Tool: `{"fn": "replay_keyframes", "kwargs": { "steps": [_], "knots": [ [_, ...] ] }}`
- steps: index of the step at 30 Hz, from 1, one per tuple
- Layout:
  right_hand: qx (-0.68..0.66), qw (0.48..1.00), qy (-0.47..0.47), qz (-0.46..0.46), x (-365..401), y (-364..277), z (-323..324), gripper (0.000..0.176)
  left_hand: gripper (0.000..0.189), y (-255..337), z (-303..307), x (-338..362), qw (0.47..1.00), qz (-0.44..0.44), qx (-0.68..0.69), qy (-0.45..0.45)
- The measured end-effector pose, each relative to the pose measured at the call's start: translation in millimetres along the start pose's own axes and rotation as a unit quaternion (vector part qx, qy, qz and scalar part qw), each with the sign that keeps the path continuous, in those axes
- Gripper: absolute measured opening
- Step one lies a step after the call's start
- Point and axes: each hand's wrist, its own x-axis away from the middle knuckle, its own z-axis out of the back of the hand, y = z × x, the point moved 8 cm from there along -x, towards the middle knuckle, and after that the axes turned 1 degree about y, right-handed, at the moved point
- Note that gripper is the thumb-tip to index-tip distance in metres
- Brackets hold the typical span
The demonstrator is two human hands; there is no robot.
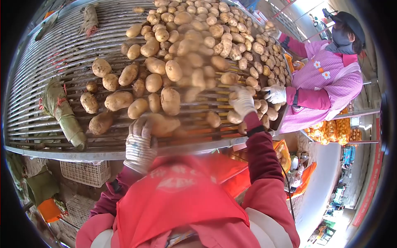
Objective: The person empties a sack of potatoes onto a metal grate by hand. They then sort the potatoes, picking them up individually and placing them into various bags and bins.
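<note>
My left hand (pixel 140 142), in a whitish ribbed glove, rests at the near metal rail with its fingers stretched out. Beside its fingertips lies a large, slightly blurred potato (pixel 164 125); I see no grip on it. My right hand (pixel 244 102), also gloved, is over the slats farther right, fingers apart and partly blurred, with nothing visible in them. Close by it are a potato (pixel 235 117) and a smaller potato (pixel 213 119). Potatoes in the middle of the heap (pixel 192 53) are smeared by motion. Beneath them is a slatted metal sorting table (pixel 37 107).
A co-worker's gloved hand (pixel 275 94) is near my right hand; their other hand (pixel 271 29) is farther back among potatoes. A tied cloth roll (pixel 64 113) lies on the slats at left. Below the rail stands a plastic crate (pixel 86 172). Bagged potatoes (pixel 331 131) sit behind the co-worker.
</note>
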Motion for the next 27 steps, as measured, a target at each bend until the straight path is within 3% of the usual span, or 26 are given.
{"fn": "replay_keyframes", "kwargs": {
  "steps": [1,2,3,4,7,10,15,19,22,23,26,27],
  "knots": [
    [-0.311,0.945,0.014,-0.097,9.0,23.7,4.6,0.034,0.066,1.5,1.3,-0.5,1.0,-0.001,0.001,0.001],
    [-0.539,0.818,0.037,-0.195,17.6,62.0,-18.3,0.027,0.066,3.2,1.5,-2.2,1.0,-0.002,0.003,0.003],
    [-0.619,0.756,0.059,-0.205,27.6,49.8,1.1,0.028,0.066,4.0,1.6,-3.2,1.0,-0.001,-0.002,0.006],
    [-0.692,0.684,0.081,-0.216,40.7,36.4,19.7,0.03,0.066,4.4,1.7,-3.0,1.0,-0.001,-0.007,0.005],
    [-0.749,0.632,0.11,-0.166,66.9,33.0,30.3,0.046,0.067,3.7,-2.4,-1.5,1.0,-0.001,-0.02,-0.001],
    [-0.791,0.567,0.097,-0.208,95.0,53.1,2.1,0.06,0.067,2.6,-4.6,0.0,1.0,0.005,-0.027,-0.009],
    [-0.806,0.548,0.124,-0.185,131.4,18.9,25.2,0.07,0.07,2.2,-10.1,-0.2,0.999,0.025,0.015,-0.032],
    [-0.793,0.565,0.147,-0.173,160.6,6.5,43.1,0.075,0.073,0.5,-11.0,2.1,1.0,0.009,0.014,-0.023],
    [-0.778,0.558,0.204,-0.203,191.6,33.1,28.2,0.066,0.07,5.5,-10.6,1.8,1.0,0.004,-0.004,-0.029],
    [-0.785,0.535,0.229,-0.211,204.5,32.2,30.1,0.059,0.07,0.9,-12.0,3.0,1.0,-0.012,-0.005,-0.026],
    [-0.692,0.541,0.358,-0.317,257.6,40.0,26.3,0.058,0.07,0.0,-14.3,5.8,0.999,0.016,0.019,-0.027],
    [-0.68,0.513,0.378,-0.362,282.3,42.7,14.5,0.057,0.07,1.6,-14.1,5.6,0.999,0.019,-0.008,-0.032]
  ]
}}
